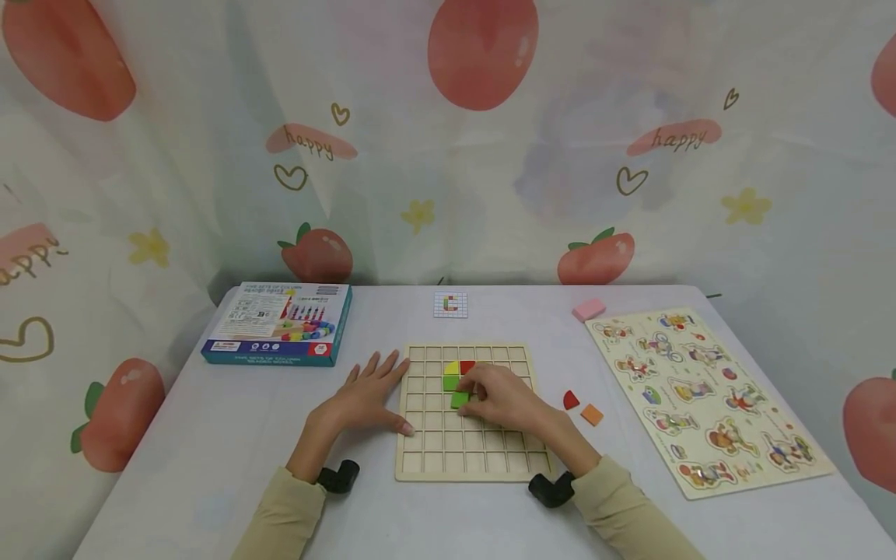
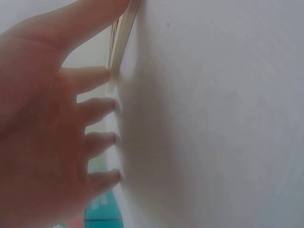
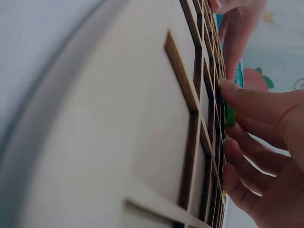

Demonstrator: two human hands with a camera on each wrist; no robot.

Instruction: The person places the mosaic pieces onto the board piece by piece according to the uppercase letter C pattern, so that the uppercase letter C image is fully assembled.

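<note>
A wooden grid board (image 1: 476,476) lies in front of me on the table. My right hand (image 1: 500,397) pinches a green square tile (image 1: 459,400) between thumb and fingers, low over the board's cells; the right wrist view also shows the green tile (image 3: 230,115) there. Just beyond it sit another green tile (image 1: 450,383), a yellow piece (image 1: 451,367) and a red piece (image 1: 467,366), partly covered by the fingers. My left hand (image 1: 360,400) has its fingers spread at the board's left edge, with the thumb on the rim. In the left wrist view the left palm (image 2: 38,128) holds nothing.
Right of the board lie a red rounded piece (image 1: 571,400) and an orange square (image 1: 592,414). Behind the board is a small pattern card (image 1: 441,311). A boxed toy (image 1: 276,323) stands back left; a pink block (image 1: 589,309) and a picture puzzle board (image 1: 665,420) are at right.
</note>
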